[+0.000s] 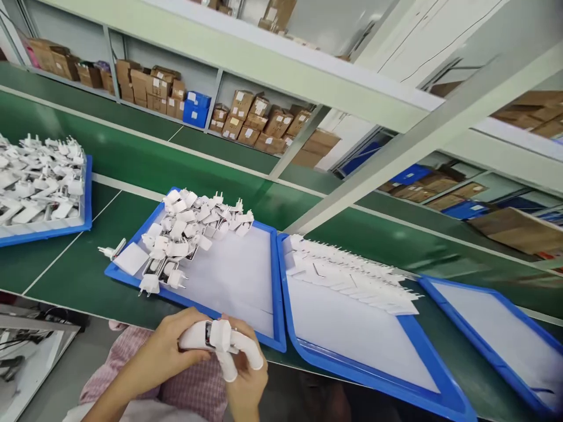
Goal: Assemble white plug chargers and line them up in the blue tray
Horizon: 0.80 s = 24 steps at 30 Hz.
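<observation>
My left hand (171, 346) is closed round the white casing of a plug charger (193, 336), held in front of my lap near the table's front edge. A dark gap with inner parts shows between the casing and its white end piece (220, 335). My right hand (248, 384) grips that end piece; white finger cots (227, 367) cover at least two of its fingers. Just beyond my hands lies a blue-rimmed tray (278, 293) with a heap of loose white plug chargers (180, 225), some with their casings apart.
Right of it, another blue tray (378, 369) carries rows of white chargers (352, 275), pins up. A third blue tray (488, 351) stands further right. At left is a tray (88, 199) piled with chargers. A slanting metal post (347, 187) rises behind; cardboard boxes (158, 88) line the shelves.
</observation>
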Each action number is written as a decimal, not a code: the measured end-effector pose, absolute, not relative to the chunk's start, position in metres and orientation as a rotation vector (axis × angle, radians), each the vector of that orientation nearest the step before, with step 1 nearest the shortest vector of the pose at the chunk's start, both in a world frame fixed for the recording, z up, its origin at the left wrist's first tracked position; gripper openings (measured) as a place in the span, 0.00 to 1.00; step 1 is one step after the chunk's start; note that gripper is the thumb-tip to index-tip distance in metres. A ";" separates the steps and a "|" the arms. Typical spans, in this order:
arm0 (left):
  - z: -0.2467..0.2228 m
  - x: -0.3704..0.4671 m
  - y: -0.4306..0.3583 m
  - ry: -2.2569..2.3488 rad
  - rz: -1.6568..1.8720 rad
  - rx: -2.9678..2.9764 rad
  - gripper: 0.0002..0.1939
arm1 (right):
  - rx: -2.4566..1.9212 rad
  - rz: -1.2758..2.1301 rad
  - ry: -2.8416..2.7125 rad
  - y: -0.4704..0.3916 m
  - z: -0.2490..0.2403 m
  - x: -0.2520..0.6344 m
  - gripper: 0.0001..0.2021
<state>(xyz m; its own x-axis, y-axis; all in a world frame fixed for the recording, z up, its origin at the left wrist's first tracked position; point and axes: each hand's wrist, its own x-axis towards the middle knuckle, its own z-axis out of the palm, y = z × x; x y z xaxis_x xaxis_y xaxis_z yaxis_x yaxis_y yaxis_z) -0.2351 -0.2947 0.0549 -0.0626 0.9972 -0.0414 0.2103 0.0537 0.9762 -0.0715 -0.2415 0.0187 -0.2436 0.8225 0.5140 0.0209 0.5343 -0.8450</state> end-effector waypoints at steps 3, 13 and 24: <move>0.058 -0.243 -0.298 1.324 1.088 1.281 0.16 | -0.665 1.133 -1.665 -0.239 0.036 -0.064 0.09; 0.057 -0.253 -0.302 1.328 1.037 1.242 0.20 | -0.860 1.182 -1.927 -0.249 0.070 -0.071 0.12; 0.024 -0.273 -0.300 1.513 0.904 1.375 0.22 | -0.701 0.931 -2.255 -0.242 0.011 -0.084 0.20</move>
